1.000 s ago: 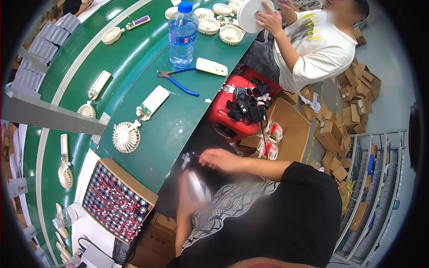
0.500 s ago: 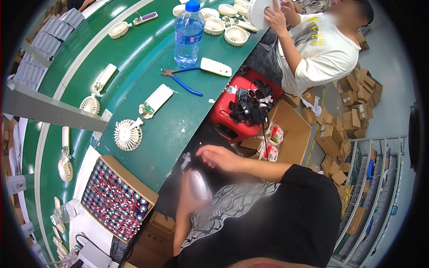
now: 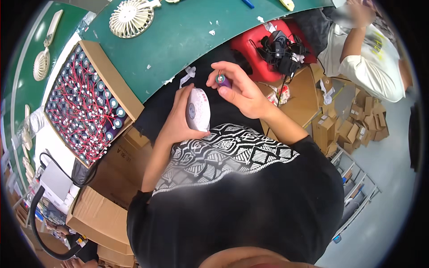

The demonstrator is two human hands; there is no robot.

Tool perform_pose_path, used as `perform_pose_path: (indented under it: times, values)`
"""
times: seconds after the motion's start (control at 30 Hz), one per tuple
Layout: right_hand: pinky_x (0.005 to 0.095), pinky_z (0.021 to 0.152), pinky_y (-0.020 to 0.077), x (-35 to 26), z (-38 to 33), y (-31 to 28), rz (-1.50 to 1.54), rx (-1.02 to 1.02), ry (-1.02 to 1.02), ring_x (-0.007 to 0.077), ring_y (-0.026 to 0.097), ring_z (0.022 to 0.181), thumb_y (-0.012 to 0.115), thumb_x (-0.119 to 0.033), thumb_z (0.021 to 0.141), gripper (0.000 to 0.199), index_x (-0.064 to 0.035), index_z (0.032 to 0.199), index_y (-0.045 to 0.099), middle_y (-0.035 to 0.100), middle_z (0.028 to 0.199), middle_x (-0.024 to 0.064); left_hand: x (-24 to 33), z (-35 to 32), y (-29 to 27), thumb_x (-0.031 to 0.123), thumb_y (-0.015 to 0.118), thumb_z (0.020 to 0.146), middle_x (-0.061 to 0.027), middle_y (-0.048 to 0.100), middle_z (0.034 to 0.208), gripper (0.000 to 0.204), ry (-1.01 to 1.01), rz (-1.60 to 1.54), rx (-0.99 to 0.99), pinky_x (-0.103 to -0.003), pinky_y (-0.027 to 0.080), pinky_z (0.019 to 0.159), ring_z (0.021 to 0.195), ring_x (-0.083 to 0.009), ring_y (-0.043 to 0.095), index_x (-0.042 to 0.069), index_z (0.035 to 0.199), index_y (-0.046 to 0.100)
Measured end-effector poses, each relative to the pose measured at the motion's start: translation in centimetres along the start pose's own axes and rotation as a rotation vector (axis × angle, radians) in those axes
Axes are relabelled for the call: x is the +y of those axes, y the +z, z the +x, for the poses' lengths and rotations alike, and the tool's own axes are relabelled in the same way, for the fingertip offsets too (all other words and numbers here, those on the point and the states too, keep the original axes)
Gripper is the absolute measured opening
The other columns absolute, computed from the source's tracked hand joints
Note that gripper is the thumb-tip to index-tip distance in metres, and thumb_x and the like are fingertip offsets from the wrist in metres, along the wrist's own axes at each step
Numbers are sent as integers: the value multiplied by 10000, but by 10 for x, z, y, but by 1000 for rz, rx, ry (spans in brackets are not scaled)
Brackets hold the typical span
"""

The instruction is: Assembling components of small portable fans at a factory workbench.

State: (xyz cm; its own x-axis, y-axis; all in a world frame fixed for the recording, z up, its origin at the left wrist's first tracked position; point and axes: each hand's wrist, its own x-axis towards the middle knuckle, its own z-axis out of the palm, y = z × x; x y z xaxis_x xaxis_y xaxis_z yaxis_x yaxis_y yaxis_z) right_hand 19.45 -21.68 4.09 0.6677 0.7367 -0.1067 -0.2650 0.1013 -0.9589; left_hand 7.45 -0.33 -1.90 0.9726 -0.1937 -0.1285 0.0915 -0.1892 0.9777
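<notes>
My right hand is curling around a purple cell, thumb and fingers closing on its sides, its round, wired end facing up toward me. My left hand is gripping a white roll by its rim, fingers wrapping the far side and thumb pressing below; the roll is standing on edge, apart from the cell. Both hands are hovering above my patterned skirt. Just beyond the roll, a pale strip is lying on dark cloth. To my left, a box is holding rows of upright cells with tangled red wires. Ahead, the green bench is bearing a cream fan. Right of that, a red stool is carrying black adapters, and farther right a co-worker in white is sitting.
</notes>
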Motion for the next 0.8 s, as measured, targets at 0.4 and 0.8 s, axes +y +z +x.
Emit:
perform_pose_path:
  times: [0.4, 0.8]
  values:
    - [383, 1083, 416, 13, -10, 18, 8, -66, 7, 207, 541, 1202, 614, -70, 1029, 548, -48, 1493, 324, 583, 1301, 164, -6, -7, 0, 320, 975, 492, -242, 365, 1496, 1333, -38, 8, -5, -454, 386, 1156, 1398, -400, 438, -12, 1579, 278]
    - [382, 1097, 429, 11, -7, 20, -35, 8, 54, 217, 569, 1243, 581, -75, 1053, 568, 3, 1545, 307, 637, 1252, 154, -14, -8, 3, 343, 943, 485, -226, 365, 1526, 1340, -80, -35, 23, -463, 321, 1198, 1435, -393, 398, 9, 1598, 277]
